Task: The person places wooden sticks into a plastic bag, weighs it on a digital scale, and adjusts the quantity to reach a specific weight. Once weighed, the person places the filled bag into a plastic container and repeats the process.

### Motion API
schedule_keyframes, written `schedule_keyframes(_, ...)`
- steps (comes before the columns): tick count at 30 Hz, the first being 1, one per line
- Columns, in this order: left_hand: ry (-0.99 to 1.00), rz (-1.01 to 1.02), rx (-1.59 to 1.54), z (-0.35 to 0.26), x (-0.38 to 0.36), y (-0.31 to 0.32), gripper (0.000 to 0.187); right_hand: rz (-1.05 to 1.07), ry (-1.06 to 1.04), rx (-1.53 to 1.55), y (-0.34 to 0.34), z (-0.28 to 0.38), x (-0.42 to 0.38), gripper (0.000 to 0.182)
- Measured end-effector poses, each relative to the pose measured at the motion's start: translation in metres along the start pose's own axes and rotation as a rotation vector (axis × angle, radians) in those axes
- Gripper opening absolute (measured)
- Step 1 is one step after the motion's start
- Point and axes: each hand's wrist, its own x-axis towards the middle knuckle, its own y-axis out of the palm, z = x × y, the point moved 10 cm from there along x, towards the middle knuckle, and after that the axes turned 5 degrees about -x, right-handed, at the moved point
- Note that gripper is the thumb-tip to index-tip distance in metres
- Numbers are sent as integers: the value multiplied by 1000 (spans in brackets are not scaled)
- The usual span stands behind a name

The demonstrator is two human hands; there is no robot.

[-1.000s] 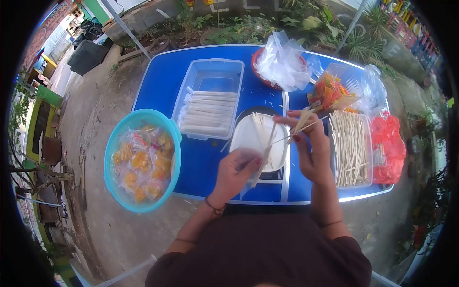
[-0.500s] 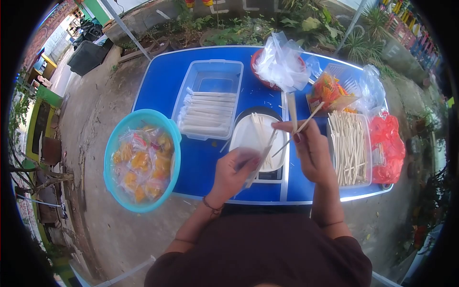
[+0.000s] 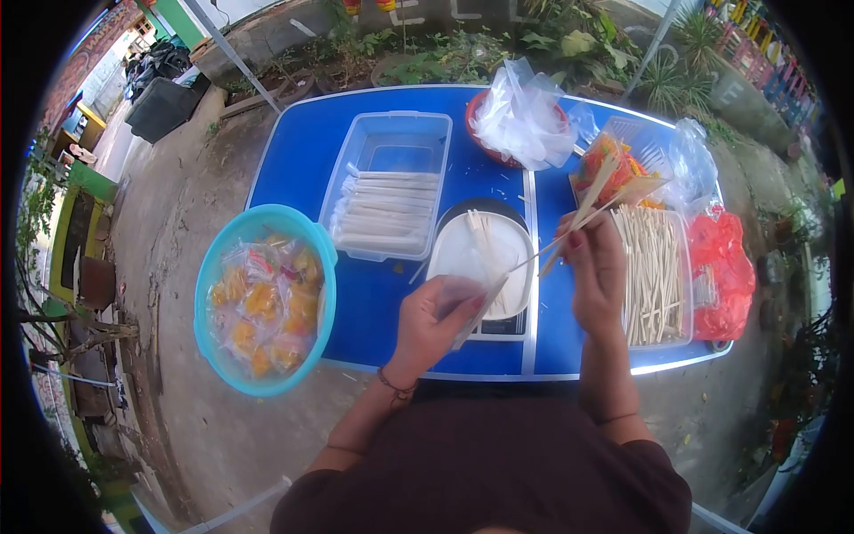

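Note:
My left hand [image 3: 427,325] is closed on a narrow clear plastic sleeve [image 3: 479,311], holding it slanted over the front of a kitchen scale. Pale thin sticks [image 3: 587,200] are pinched in my right hand [image 3: 598,276], spreading at different angles. One of them points left, its tip near the sleeve's mouth; whether it enters cannot be made out. Below both hands, the scale's white tray [image 3: 455,258] carries a few more sticks [image 3: 483,236]. A clear tub of loose pale sticks [image 3: 654,276] stands beside my right hand.
A plastic box [image 3: 396,133] with several filled sleeves stands left of the scale. A turquoise basin [image 3: 203,311] of bagged orange food sits at far left. Behind are a red bowl [image 3: 480,133] of plastic bags and a bag of orange-red pieces [image 3: 614,160]; a red bag [image 3: 722,276] lies right.
My right hand has moved right with its sticks, away from the sleeve, and the sticks have tilted further right. My left hand stays almost in place.

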Motion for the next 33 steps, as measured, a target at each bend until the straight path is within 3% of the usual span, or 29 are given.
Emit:
schedule_keyframes(5, 4, 36, 36, -1, -4, 5, 22, -236, 36, 415, -14, -9, 3, 11)
schedule_keyframes(8, 33, 35, 76, -2, -5, 8, 21, -301, 6, 460, -11, -14, 2, 11)
schedule_keyframes(21, 16, 54, 114, -2, -5, 10, 22, -113, -31, 226, 16, -12, -8, 12)
schedule_keyframes(25, 14, 37, 6, -2, -4, 9, 25, -8, -12, -72, 20, -21, -6, 10)
schedule_keyframes(30, 2, 43, -22, -6, -2, 10, 27, 126, -14, -168, 30, -21, -3, 10)
schedule_keyframes(32, -22, 72, 7, -1, 0, 10, 27, 246, -34, -189, 38, -25, -4, 16)
schedule_keyframes(33, -44, 83, 7, 1, 1, 10, 26, 182, 18, -59, 34, -28, -2, 23)
